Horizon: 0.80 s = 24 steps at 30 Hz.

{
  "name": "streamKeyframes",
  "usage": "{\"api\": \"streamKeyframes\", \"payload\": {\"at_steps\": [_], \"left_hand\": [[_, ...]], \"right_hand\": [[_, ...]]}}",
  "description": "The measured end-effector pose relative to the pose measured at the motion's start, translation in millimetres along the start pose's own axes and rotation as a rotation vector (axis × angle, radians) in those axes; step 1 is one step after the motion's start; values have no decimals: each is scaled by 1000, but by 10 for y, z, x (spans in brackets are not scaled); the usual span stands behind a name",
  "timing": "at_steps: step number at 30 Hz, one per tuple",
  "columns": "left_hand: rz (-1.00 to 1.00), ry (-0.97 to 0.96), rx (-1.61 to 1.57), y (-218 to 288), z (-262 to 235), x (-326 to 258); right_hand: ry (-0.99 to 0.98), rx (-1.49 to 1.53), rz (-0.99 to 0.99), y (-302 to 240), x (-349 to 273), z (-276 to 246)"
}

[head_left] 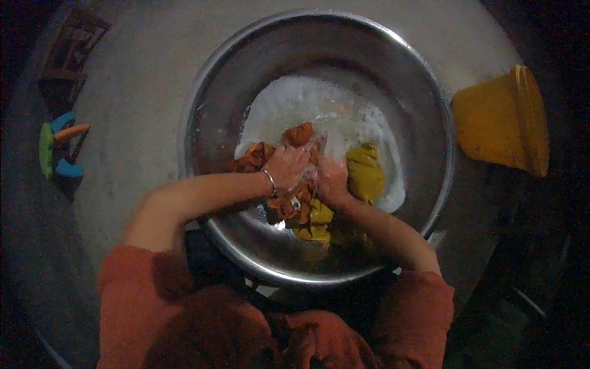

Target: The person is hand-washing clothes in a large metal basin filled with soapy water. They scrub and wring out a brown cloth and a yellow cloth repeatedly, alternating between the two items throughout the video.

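Observation:
Both my hands are down in a wide metal basin with whitish, foamy water. My left hand, with a bangle at its wrist, is closed on wet orange patterned cloth. Close beside it, my right hand grips the same bunched cloth; its fingertips are blurred. A puffed-up mustard-yellow cloth bulges from the water just right of my right hand. More yellow fabric lies below the hands, against the orange cloth. The parts of the cloth under my palms are hidden.
To the right of the basin, a yellow bucket lies tilted on the grey floor. At the left stand a green, blue and orange plastic item and a dark slatted object. The light is dim.

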<state>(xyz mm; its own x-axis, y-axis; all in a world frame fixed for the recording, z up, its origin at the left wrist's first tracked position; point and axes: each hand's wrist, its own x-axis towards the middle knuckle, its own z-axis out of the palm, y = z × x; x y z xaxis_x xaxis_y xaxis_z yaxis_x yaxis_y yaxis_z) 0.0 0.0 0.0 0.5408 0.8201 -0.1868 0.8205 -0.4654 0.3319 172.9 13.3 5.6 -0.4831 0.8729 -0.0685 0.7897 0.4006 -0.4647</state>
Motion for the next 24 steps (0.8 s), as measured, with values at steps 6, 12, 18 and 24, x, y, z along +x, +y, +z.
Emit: {"api": "streamKeyframes", "payload": {"at_steps": [6, 12, 18, 24], "left_hand": [[26, 101, -64, -1058, -493, 1653], [-314, 128, -521, -1106, -933, 1328], [-447, 353, -667, -1380, -1388, 1353], [-176, 374, -892, -1167, -1316, 1379]], "right_hand": [[99, 67, -182, 728, 1256, 36], [-138, 425, 316, 1348, 1440, -254], [-631, 257, 354, 1044, 1397, -1121], [108, 942, 117, 707, 1663, -208]]}}
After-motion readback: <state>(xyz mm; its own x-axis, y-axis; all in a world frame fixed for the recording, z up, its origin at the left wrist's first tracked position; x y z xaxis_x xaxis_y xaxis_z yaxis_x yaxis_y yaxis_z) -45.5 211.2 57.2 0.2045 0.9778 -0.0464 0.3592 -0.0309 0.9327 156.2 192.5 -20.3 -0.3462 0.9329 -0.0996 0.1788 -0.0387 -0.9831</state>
